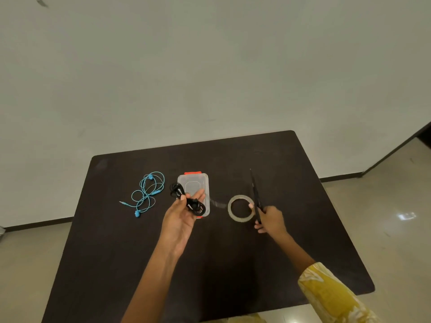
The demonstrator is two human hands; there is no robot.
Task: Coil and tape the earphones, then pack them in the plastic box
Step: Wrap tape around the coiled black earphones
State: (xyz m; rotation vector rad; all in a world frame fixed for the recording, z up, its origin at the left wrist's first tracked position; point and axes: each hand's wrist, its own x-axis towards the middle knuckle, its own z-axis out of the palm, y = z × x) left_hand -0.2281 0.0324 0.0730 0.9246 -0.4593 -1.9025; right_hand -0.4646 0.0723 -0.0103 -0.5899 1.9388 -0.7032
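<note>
My left hand (180,214) is raised palm-up over the dark table (210,264) and holds a coiled pair of black earphones (186,199). Just behind it lies the clear plastic box (194,186) with red clips, lid on. A strip of clear tape (218,203) runs from the box side toward the tape roll (241,208), which lies flat to the right. My right hand (270,220) grips black scissors (255,194) beside the roll, blades pointing away from me. A loose blue pair of earphones (147,193) lies tangled at the left.
The table stands against a pale wall, with tiled floor (384,217) to the right and left. A yellow patterned sleeve (331,297) covers my right forearm near the table's front right corner.
</note>
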